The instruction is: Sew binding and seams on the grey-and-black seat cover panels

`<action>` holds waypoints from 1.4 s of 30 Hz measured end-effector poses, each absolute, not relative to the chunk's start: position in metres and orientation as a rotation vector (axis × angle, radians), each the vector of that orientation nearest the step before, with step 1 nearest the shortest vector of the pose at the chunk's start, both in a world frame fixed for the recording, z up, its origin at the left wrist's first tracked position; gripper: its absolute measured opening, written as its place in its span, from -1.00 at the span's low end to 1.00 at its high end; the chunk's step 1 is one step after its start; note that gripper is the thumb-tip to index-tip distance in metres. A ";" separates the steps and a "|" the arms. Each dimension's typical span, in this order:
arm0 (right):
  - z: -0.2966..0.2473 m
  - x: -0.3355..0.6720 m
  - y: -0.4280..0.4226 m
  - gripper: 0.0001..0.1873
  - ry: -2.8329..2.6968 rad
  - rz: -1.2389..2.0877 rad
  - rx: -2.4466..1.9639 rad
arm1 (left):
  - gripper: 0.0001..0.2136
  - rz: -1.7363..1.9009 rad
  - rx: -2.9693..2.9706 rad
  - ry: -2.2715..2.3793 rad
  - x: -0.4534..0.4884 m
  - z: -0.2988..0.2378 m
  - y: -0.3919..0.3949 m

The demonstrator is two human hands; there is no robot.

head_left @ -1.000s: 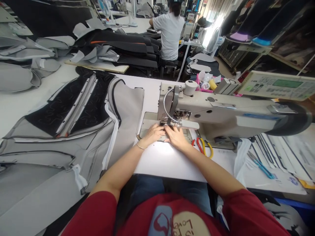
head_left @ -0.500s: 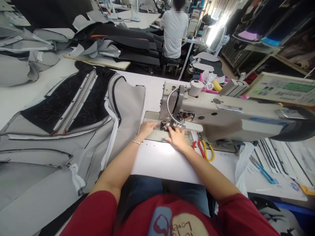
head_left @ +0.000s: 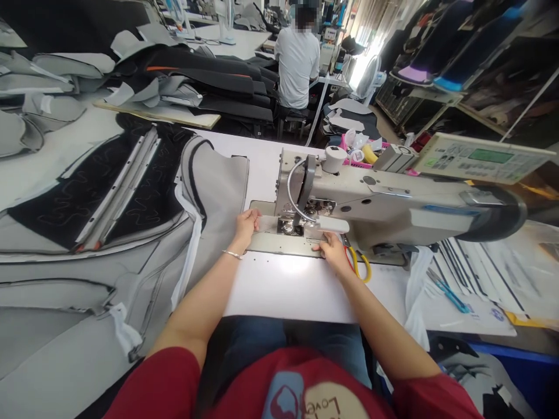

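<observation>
A grey-white sewing machine (head_left: pixel 379 195) stands before me, its presser foot (head_left: pixel 289 226) over the metal bed plate (head_left: pixel 279 244). Left of the foot, a narrow pale strip (head_left: pixel 267 224) lies across the bed. My left hand (head_left: pixel 248 226) is closed on the strip's left end, fingertips pinched together. To the right of the foot, my right hand (head_left: pixel 334 253) rests low at the bed plate with curled fingers; what they grip is hidden. Red-and-yellow-handled scissors (head_left: pixel 363 269) lie beside my right wrist, partly covered by it.
A large grey and black sewn cover (head_left: pixel 218 186) spreads over the table's left side. Blue-handled snips (head_left: pixel 454 298) and several pale strips (head_left: pixel 476 267) lie at right. Behind the machine are a control panel (head_left: pixel 484 157) and a pink basket (head_left: pixel 361 163). A person (head_left: pixel 299 67) sits farther back.
My hands have drawn apart: the left moved left along the bed, the right moved right and away from the presser foot. The foot now shows between them. The view has shifted slightly.
</observation>
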State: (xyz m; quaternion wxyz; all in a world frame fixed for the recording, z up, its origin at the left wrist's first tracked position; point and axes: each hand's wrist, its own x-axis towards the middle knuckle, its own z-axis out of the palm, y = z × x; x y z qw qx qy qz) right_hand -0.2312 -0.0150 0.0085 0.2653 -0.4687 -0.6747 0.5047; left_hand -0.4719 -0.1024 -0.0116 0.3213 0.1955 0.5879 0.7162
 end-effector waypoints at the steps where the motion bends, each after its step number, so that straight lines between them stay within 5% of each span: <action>1: 0.011 -0.234 -0.016 -0.59 -1.674 1.494 -1.251 | -0.77 1.882 0.514 1.553 -0.472 -0.012 -0.102; 7: 0.017 -0.252 -0.030 -0.50 -1.524 1.863 -1.096 | -0.75 1.886 0.541 1.602 -0.473 -0.017 -0.101; 14: 0.027 -0.231 -0.027 -0.47 -2.576 0.805 -0.988 | -0.74 1.931 0.524 1.596 -0.469 -0.015 -0.101; 21: 0.038 -0.172 -0.030 -0.69 -2.828 -0.216 -1.512 | -0.74 2.010 0.580 1.582 -0.455 -0.006 -0.106; 30: 0.023 -0.154 -0.005 -0.41 -2.769 -0.062 -1.555 | -0.71 1.988 0.722 1.738 -0.443 -0.004 -0.115; 42: 0.023 -0.233 -0.054 -0.54 -2.928 -0.297 -0.982 | -0.71 1.872 0.967 2.010 -0.430 0.007 -0.123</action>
